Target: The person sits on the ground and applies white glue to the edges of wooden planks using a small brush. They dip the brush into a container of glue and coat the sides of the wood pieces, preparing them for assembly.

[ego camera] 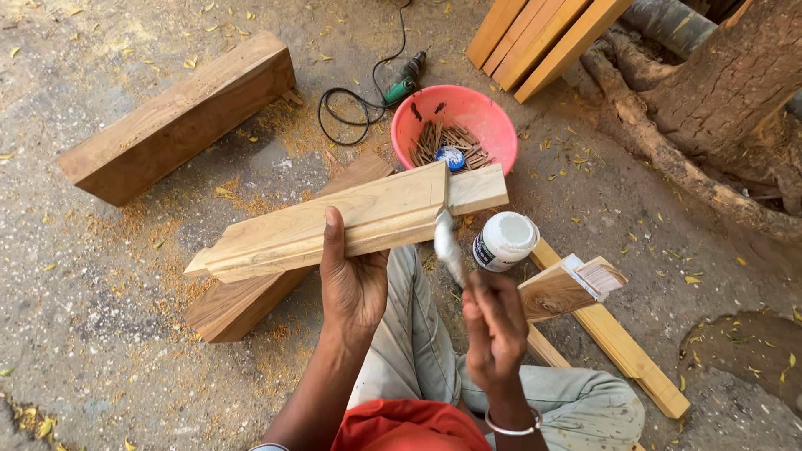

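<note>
Clasped around the near edge of a pale moulded wood strip (351, 219), the left hand (352, 280) has its thumb laid up the strip's face and its fingers hidden behind. That strip runs long-ways from lower left to upper right, its mitred tip pointing left and its far end lying just below the pink plastic bowl (493, 117), where a diagonal joint line shows. The right hand (494, 327) is closed on the handle of a small brush (448, 246), blurred, whose bristle end points up at the strip's joint. Right of the brush stands a white tub (505, 240) with a round white lid and a dark label band on its side. Inside the bowl lie thin wood pegs and a small round blue-and-white lid. Behind the bowl, to its left, lies a green power drill (406, 80) with a coiled black cord.
</note>
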